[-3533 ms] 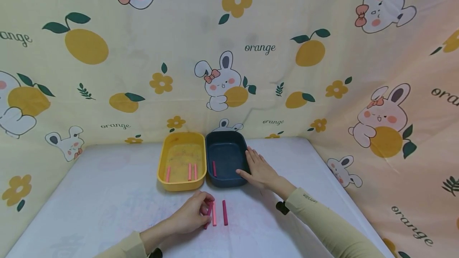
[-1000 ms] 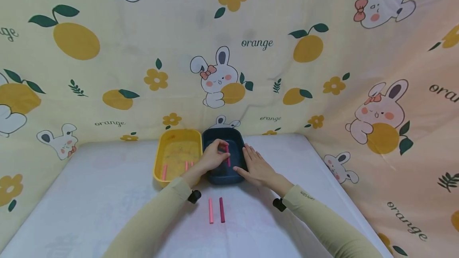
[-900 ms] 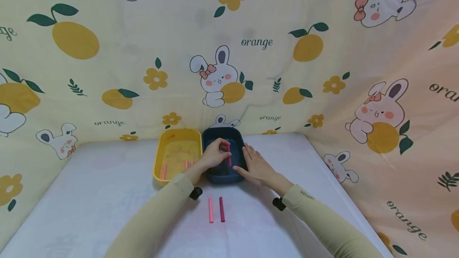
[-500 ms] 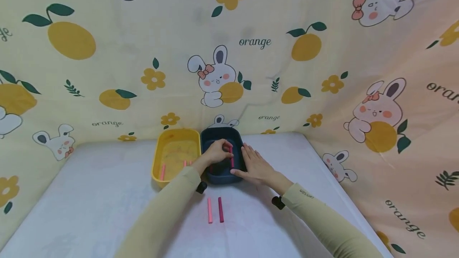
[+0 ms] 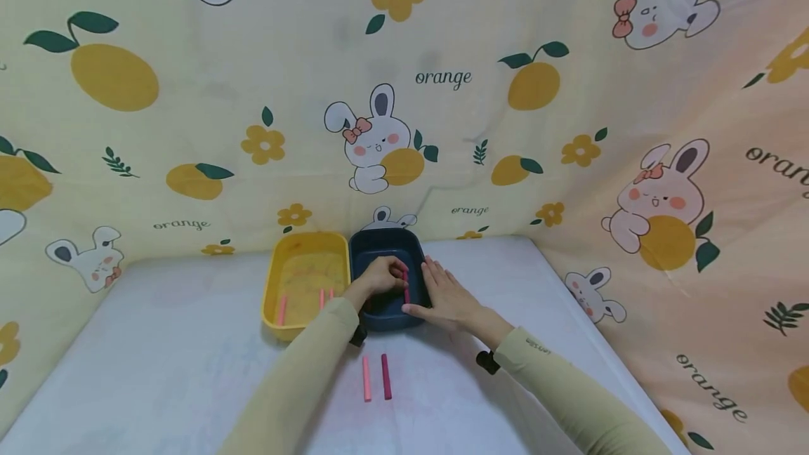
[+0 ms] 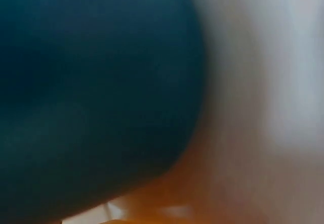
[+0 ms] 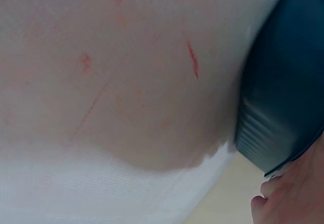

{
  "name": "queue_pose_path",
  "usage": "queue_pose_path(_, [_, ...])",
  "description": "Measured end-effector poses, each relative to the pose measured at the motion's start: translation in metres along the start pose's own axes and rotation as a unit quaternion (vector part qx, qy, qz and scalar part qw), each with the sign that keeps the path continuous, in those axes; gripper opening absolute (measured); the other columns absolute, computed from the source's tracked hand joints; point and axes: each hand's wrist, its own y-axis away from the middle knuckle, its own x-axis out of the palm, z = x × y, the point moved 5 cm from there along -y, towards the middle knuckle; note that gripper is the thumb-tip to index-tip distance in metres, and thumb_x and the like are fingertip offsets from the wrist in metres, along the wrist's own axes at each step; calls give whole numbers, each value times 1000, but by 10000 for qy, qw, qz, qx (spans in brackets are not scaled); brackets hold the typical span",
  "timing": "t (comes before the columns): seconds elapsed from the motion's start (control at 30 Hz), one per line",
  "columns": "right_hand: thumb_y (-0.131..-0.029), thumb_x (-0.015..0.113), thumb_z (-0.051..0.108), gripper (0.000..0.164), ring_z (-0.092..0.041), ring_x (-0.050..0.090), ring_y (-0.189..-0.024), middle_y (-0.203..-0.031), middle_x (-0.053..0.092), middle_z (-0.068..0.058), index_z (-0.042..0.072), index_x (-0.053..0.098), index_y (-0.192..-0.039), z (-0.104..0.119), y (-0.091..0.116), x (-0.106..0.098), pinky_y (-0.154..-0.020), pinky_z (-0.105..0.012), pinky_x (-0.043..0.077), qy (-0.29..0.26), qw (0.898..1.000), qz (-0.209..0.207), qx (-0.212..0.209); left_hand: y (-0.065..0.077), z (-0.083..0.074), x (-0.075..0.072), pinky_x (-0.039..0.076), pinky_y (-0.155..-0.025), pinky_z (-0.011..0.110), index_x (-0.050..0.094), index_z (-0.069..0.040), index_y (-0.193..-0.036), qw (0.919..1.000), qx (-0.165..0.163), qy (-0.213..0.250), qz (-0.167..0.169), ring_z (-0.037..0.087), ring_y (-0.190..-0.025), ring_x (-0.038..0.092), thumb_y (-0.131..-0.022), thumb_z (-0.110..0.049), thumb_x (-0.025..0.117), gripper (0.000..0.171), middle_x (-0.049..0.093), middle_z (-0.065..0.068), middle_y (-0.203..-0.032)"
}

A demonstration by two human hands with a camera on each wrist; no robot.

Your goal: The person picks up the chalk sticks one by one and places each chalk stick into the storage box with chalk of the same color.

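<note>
In the head view my left hand (image 5: 381, 275) reaches into the dark blue bin (image 5: 387, 323) and pinches a dark pink crayon (image 5: 407, 295) between thumb and fingers, near the right wall. A blurred blue wall (image 6: 111, 82) fills much of the left wrist view, hiding the fingers there. My right hand (image 5: 454, 304) lies along the bin's right side, fingers straight and thumb spread at the near rim; the right wrist view shows part of that hand (image 7: 293, 196) against the bin (image 7: 283, 82). A light pink crayon (image 5: 366, 378) and a dark pink crayon (image 5: 386, 376) lie on the table.
Left of the blue bin, touching it, stands a yellow bin (image 5: 278, 331) with light pink crayons (image 5: 282, 310) inside. White cloth (image 5: 189, 357) with faint red marks (image 7: 193, 59) covers the table. A patterned curtain (image 5: 303, 90) hangs behind.
My left hand has carried the dark pink crayon from the table into the blue bin, then shifted it rightward towards the right wall. My right hand has stayed at the bin's side.
</note>
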Motion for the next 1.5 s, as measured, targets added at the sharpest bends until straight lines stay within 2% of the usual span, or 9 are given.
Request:
queue_pose_path(0.13, [-94,42,81,112,-32,7,-160,-174,4,-15,0,12,-165,0,-1,2,-127,-51,12,25,10000,-31,-22,-3,3,3,54,-93,34,69,-4,-122,9998,101,-171,-54,21,-93,62,-96,-9,74,27,71,8,-105])
queue_pose_path(0.3, [-93,42,82,113,-32,7,-160,-174,3,-15,0,11,-165,0,0,2,-127,-51,11,45,10000,-51,-32,-7,3,7,53,-100,41,73,-3,-118,9978,310,-571,-132,24,-98,64,-94,-10,77,25,73,11,-108])
queue_pose_path(0.43, [-94,42,82,113,-32,7,-160,-174,4,-15,0,11,-165,-1,0,2,-128,-50,11,69,9999,-77,-47,-11,6,10,52,-100,42,75,-3,-115,9958,253,-863,-157,23,-97,62,-93,-14,79,25,72,10,-106])
queue_pose_path(0.6, [-94,41,82,112,-32,7,-160,-174,4,-16,-1,11,-164,-2,0,3,-128,-50,11,117,9998,-103,-85,-5,3,10,53,-97,40,75,-1,-113,9948,245,-981,-156,22,-92,62,-92,-14,80,25,72,10,-102])
queue_pose_path(0.93, [-94,40,82,112,-31,7,-160,-174,3,-15,-1,11,-164,0,0,2,-128,-50,11,161,9998,-73,-64,-3,1,8,52,-98,40,72,-2,-120,9953,271,-918,-156,24,-97,61,-96,-16,75,28,70,10,-108])
queue_pose_path(1.17, [-93,41,83,114,-31,7,-160,-174,4,-15,-1,11,-165,-1,-1,3,-128,-49,10,86,10000,-4,0,4,-7,1,55,-90,38,70,-4,-124,9973,309,-595,-295,23,-94,61,-101,-16,68,26,69,9,-108])
queue_pose_path(1.33, [-93,44,81,113,-32,9,-160,-174,5,-16,-1,13,-164,-1,-2,3,-127,-50,11,17,10000,-27,30,15,-19,-6,53,-98,42,68,-5,-128,9970,468,-365,-488,25,-101,61,-104,-18,64,28,69,11,-118])
queue_pose_path(1.5, [-93,44,81,113,-31,8,-160,-174,4,-14,0,11,-165,-1,-2,3,-128,-50,10,4,9999,18,101,33,-32,-15,50,-106,46,66,-8,-131,9956,659,-177,-648,26,-108,60,-104,-21,63,30,68,10,-123])
